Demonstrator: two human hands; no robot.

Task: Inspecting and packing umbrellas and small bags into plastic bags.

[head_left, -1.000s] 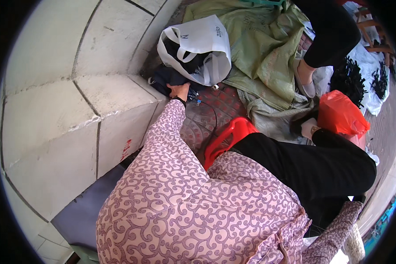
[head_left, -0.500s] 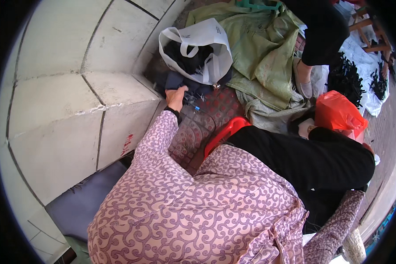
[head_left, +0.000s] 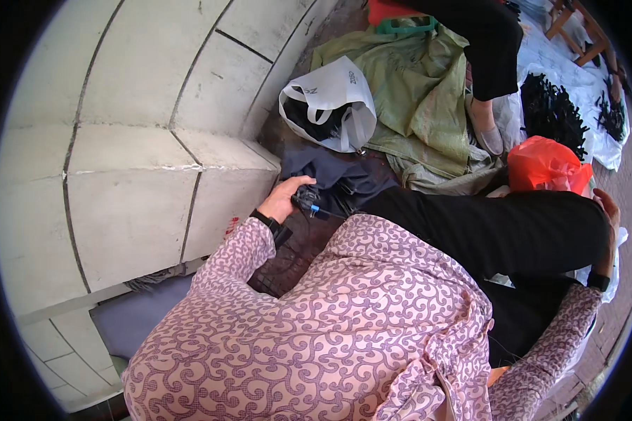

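My left hand (head_left: 286,198) is closed on a dark stringy bundle (head_left: 306,197), low beside the wall. A small blue piece (head_left: 314,209) shows at the bundle's edge; its exact kind is unclear. Dark navy cloth (head_left: 340,175) lies on the floor just beyond, partly behind my black-trousered leg. Over on the right, my right hand (head_left: 608,210) rests against the outer side of my knee, with its fingers stretched out. Nothing shows in that hand, though its palm side is hidden.
A white tote bag (head_left: 358,98) with dark contents leans by the pale tiled wall (head_left: 133,203). Beyond it spreads a green woven sack (head_left: 414,91), near another person's leg (head_left: 495,52). A red plastic bag (head_left: 548,166) and black strips (head_left: 551,112) lie on the right.
My left hand has drawn back toward me, bringing the dark bundle and pulling navy cloth out from beside the tote bag. My right hand now shows more fully at the knee.
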